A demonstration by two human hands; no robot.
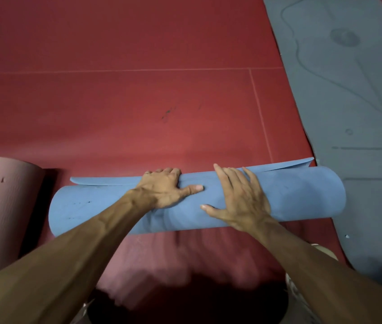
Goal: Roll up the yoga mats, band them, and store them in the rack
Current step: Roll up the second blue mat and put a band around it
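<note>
The blue mat (302, 195) lies rolled into a thick tube across the red floor (138, 101), right in front of the person. Its last thin flap (105, 181) pokes out flat along the far side of the roll. The left hand (162, 190) sits near the middle of the roll. Its fingers are curled over the far crest, gripping it, and the thumb lies along the top. Just beside it, towards the roll's right end, the right hand (239, 202) lies flat and spread, with its palm and straight fingers pressing on the mat.

On the near side of the roll a pink surface (185, 253) shows, too blurred to make out. Off the roll's left end stands a pink rolled mat (2, 206), close to it but not touching. Past the roll's right end a grey mat (349, 90) lies unrolled, stretching away, and that end of the roll overlaps its edge.
</note>
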